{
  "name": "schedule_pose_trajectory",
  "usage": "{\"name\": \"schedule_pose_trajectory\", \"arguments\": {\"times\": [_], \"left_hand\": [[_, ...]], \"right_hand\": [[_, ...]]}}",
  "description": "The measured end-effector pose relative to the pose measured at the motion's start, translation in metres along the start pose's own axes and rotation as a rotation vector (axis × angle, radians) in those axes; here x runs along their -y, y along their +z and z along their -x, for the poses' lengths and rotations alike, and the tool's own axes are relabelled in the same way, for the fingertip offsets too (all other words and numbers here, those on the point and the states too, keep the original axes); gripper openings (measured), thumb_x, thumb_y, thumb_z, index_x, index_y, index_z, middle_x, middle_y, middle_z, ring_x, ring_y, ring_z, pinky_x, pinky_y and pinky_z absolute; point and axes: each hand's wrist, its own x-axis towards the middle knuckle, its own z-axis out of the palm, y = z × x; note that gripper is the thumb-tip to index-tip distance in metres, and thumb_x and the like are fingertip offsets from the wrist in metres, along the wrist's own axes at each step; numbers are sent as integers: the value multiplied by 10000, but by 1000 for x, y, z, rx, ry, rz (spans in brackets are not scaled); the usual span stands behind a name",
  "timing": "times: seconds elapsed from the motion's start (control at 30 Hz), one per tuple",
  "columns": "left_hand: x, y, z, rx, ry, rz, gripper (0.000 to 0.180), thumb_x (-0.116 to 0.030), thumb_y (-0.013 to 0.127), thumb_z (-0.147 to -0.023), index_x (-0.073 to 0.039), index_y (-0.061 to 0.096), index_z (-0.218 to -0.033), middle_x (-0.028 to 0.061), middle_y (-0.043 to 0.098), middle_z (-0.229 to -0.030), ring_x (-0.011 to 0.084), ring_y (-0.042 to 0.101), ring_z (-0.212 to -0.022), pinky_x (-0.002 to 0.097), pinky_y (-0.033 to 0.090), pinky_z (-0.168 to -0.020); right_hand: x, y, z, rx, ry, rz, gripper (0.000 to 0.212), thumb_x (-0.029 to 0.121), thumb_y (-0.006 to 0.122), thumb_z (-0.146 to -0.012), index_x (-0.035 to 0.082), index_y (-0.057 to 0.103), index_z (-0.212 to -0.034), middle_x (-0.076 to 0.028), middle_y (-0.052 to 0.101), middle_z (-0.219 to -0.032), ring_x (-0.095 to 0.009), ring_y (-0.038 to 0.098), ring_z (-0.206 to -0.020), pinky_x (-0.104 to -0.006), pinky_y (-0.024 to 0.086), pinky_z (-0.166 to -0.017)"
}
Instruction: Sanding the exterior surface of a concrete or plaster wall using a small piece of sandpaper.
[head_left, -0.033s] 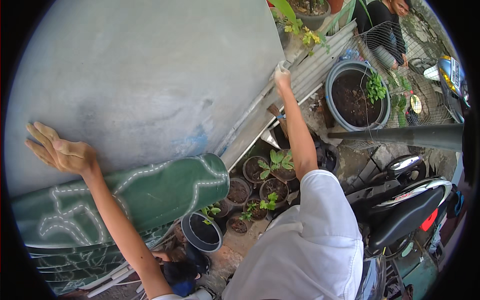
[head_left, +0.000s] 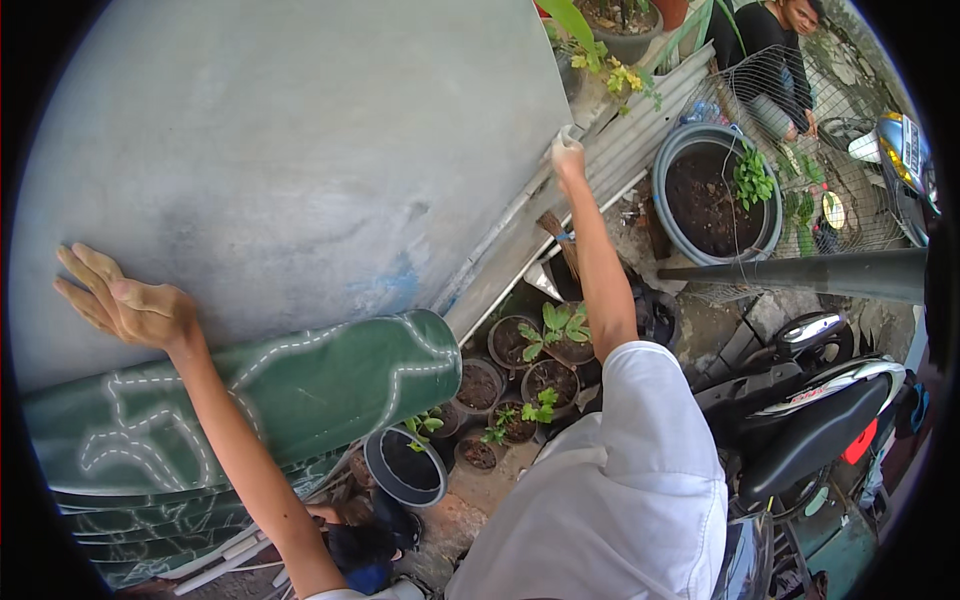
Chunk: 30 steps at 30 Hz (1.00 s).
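Note:
A large grey sheet-like surface [head_left: 330, 130], smudged dark and pale blue near its lower right, fills the upper left. My left hand [head_left: 130, 300] lies over its lower left part, fingers stretched out and holding nothing. At the sheet's right edge my right hand [head_left: 567, 155] is closed. Something whitish shows at its fingers, too small to make out. Below the sheet lies a rolled green cover [head_left: 300, 385] with white dashed outlines; my left forearm crosses in front of it.
Several potted plants [head_left: 520, 400] stand below the sheet, beside a grey bucket [head_left: 405, 465]. To the right are a large soil-filled pot [head_left: 715, 190], wire mesh [head_left: 840, 90], a dark pole [head_left: 800, 275] and a motorbike [head_left: 810, 430]. A person in black [head_left: 765, 60] crouches beyond the mesh.

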Motion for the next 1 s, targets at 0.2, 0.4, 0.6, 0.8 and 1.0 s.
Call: {"name": "schedule_pose_trajectory", "arguments": {"times": [0.2, 0.4, 0.6, 0.8, 1.0], "left_hand": [[-2, 1, -1, 1, -20, 8, 645, -319, 157, -1152, 22, 607, -1464, 142, 571, -1564, 436, 379, -1541, 500, 249, -1284], [-4, -1, 0, 21, -67, 6, 648, -331, 153, -1150, -2, 604, -1478, 125, 551, -1586, 417, 364, -1554, 495, 234, -1289], [-5, 1, 0, 23, -107, 13, 645, -330, 150, -1151, -14, 602, -1484, 106, 553, -1589, 396, 359, -1562, 502, 232, -1288], [-6, -3, 1, 42, -121, 8, 644, -320, 146, -1151, -12, 603, -1483, 101, 559, -1584, 388, 361, -1563, 499, 240, -1285], [-4, -6, -1, 46, -116, 2, 635, -313, 153, -1152, -9, 604, -1481, 104, 564, -1579, 388, 361, -1563, 497, 245, -1283]], "right_hand": [[10, -27, -64, 196, 255, 213, 342, 162, 627, -863, -89, 726, -1073, -178, 737, -1001, -250, 694, -967, -397, 534, -785], [21, -9, -52, 23, 307, 90, 414, 216, 599, -975, -98, 678, -1233, -187, 726, -1167, -257, 687, -1087, -390, 531, -943], [21, 26, -5, -144, -319, 318, 436, 193, 495, -1047, -114, 615, -1334, -318, 666, -1320, -433, 627, -1274, -449, 480, -1089], [15, 43, 0, -288, -211, 203, 481, 229, 435, -1087, -96, 574, -1413, -344, 579, -1437, -476, 536, -1365, -475, 436, -1132], [-1, 35, 22, -247, -434, 311, 457, 136, 456, -1064, -75, 540, -1460, -340, 579, -1439, -486, 540, -1350, -478, 437, -1127]]}}
